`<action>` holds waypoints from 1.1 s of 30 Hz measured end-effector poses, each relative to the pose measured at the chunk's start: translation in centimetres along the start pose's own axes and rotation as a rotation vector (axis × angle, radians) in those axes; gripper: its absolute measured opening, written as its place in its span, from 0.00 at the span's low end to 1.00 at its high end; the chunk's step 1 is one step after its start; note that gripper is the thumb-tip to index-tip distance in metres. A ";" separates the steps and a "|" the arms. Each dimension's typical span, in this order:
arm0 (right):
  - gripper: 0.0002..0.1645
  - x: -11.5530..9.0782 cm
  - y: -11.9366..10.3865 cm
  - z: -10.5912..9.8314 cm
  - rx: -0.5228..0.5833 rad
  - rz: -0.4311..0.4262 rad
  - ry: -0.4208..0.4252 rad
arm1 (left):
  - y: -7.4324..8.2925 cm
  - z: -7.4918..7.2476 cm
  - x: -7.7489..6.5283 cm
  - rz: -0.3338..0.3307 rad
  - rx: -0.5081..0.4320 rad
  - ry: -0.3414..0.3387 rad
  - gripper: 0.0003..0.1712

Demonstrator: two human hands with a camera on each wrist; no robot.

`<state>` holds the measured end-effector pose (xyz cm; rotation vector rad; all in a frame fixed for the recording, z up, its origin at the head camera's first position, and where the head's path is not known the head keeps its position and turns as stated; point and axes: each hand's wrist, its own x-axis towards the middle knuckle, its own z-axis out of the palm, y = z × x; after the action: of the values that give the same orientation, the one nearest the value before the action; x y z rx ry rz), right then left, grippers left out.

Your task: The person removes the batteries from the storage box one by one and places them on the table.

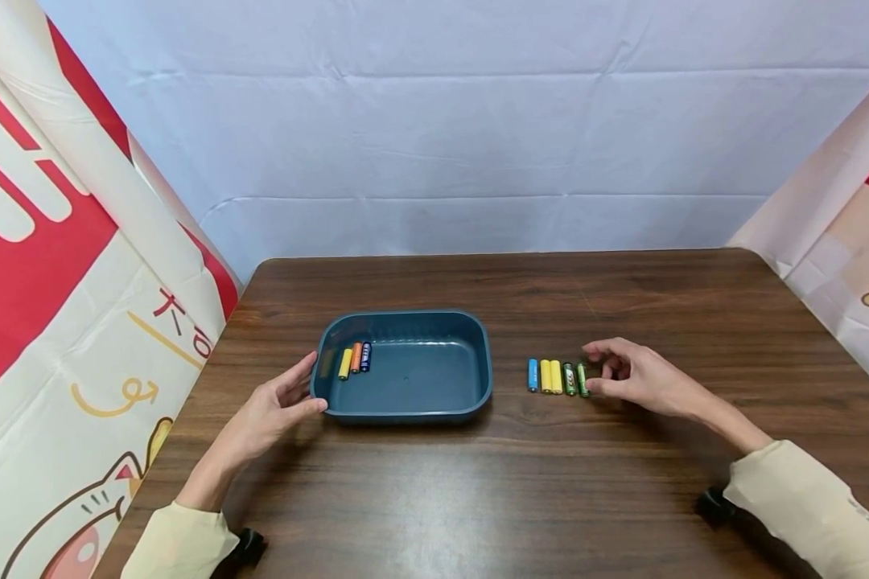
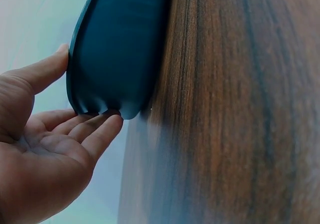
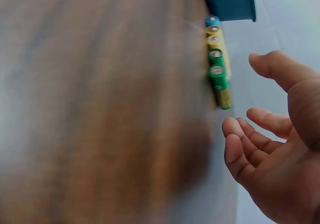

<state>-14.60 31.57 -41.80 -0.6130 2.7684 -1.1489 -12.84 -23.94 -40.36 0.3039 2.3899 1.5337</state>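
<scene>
My left hand (image 1: 264, 418) rests against the left end of a dark teal plastic tray (image 1: 405, 418), its thumb at the rim and its fingertips touching the outer end wall. Inside the tray, at the left, lie a yellow battery (image 1: 344, 364), an orange battery (image 1: 356, 357) and a dark blue battery (image 1: 365, 356). Right of the tray stretches a row: a blue battery (image 1: 533, 375), two yellow batteries (image 1: 551, 376) and two green batteries (image 1: 570, 379). Beside the rightmost green one is my right hand (image 1: 640, 378), thumb and fingers apart; the right wrist view shows nothing between them.
Everything sits on a dark wood-grain table (image 1: 434, 490). A pale cloth (image 1: 463, 145) hangs behind its far edge. Printed cloths hang at the left (image 1: 65, 322) and right (image 1: 854, 249) sides.
</scene>
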 end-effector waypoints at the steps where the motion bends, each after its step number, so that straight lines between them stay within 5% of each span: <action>1: 0.31 0.2 -0.3 -0.2 -0.003 -0.003 0.009 | 0.0 0.0 0.0 0.002 -0.001 0.000 0.47; 9: 0.25 3.1 -4.8 -1.6 0.004 -0.095 0.088 | 0.0 0.0 0.1 0.017 -0.008 0.000 0.47; 16: 0.25 7.2 -9.4 -0.6 0.077 -0.187 0.085 | -0.1 -0.1 0.1 0.020 -0.003 0.002 0.47; 24: 0.27 11.5 -13.4 3.0 0.186 -0.269 0.009 | -0.2 -0.1 0.2 0.028 0.000 -0.001 0.47; 33: 0.28 15.5 -15.2 8.6 0.198 -0.286 -0.129 | -0.3 0.0 0.2 0.030 -0.003 -0.001 0.47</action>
<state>-21.86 10.08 -36.23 -1.0429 2.4763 -1.3610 -13.00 -24.01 -40.61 0.3409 2.3923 1.5499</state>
